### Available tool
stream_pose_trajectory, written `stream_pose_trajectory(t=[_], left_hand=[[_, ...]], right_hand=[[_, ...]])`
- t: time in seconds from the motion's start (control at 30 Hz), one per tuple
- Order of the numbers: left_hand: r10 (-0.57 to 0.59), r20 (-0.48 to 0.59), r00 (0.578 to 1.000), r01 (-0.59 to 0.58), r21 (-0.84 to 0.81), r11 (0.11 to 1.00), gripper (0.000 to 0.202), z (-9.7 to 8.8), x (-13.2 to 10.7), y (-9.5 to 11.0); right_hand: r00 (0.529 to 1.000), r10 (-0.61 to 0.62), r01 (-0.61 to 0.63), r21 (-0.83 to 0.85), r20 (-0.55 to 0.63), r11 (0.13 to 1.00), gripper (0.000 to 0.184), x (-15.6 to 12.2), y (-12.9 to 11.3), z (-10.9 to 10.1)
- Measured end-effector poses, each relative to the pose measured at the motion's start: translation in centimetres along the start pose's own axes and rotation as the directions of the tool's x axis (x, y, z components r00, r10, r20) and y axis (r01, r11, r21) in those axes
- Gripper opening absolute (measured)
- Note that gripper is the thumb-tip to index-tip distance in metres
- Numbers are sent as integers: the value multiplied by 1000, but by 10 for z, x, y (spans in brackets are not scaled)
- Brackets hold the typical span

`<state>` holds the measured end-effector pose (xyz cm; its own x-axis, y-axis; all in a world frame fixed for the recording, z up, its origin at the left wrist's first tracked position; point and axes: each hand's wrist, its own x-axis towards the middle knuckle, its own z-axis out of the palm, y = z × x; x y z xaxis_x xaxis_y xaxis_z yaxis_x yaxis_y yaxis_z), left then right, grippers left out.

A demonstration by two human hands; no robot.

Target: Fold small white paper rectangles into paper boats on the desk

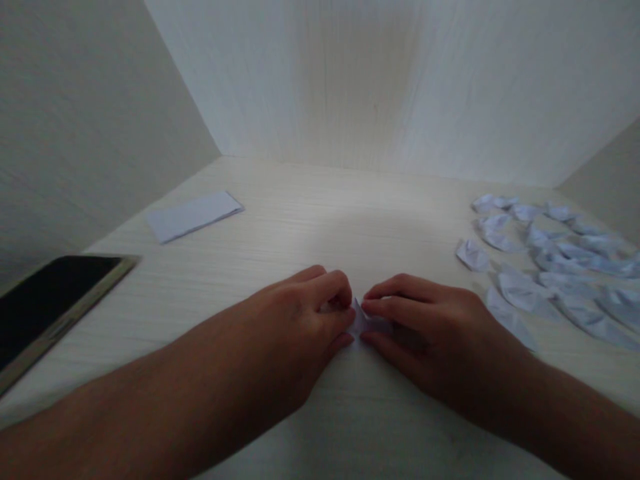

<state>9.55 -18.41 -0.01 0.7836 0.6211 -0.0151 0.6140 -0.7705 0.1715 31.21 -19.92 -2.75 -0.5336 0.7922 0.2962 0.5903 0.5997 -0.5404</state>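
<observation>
My left hand (305, 317) and my right hand (425, 327) meet at the middle of a pale wooden table (320, 220). Both pinch a small folded piece of white paper (361, 319) that lies on the table between their fingertips. The fingers of each hand are curled and pressed together on the paper. Most of the paper is hidden under the fingers.
Several small folded white paper pieces (550, 267) lie in a heap at the right. A folded white sheet (193, 215) lies at the far left. A dark phone or tablet (45, 300) rests at the left edge. Pale walls enclose the table at the back and sides.
</observation>
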Motion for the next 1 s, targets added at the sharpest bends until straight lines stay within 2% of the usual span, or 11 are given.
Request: stream_pose_trajectory(t=[0.23, 0.37, 0.43, 0.53, 0.63, 0.77, 0.87, 1.0], left_hand=[[-39, -59, 998, 32, -121, 992, 29, 1, 1, 2], [-65, -68, 996, 56, -117, 992, 30, 2, 2, 4], [-31, -74, 997, 24, -95, 995, 32, 4, 2, 2], [-22, -69, 997, 17, -80, 997, 33, 7, 3, 0], [-36, -69, 997, 29, -96, 995, 33, 7, 4, 0], [-46, -98, 994, 32, -141, 990, 32, 8, 2, 0], [-19, -84, 996, 8, -139, 990, 32, 10, 0, -2], [19, -100, 995, -28, -85, 996, 36, 13, -1, -4]], right_hand=[[973, 160, -179, -108, -164, 978, 10, 12, -3, 7], [948, 264, -289, -133, -177, 948, 14, 19, -7, 12], [934, 312, -338, -147, -174, 930, 14, 21, -8, 14], [927, 335, -362, -161, -169, 918, 14, 23, -9, 16], [954, 257, -287, -221, -153, 932, 15, 21, -7, 17], [995, 9, -41, -330, -98, 943, 18, 9, -6, 13], [993, -112, 96, -274, -44, 957, 19, 1, -7, 6], [982, -177, 185, -143, 62, 972, 22, -1, -5, -5]])
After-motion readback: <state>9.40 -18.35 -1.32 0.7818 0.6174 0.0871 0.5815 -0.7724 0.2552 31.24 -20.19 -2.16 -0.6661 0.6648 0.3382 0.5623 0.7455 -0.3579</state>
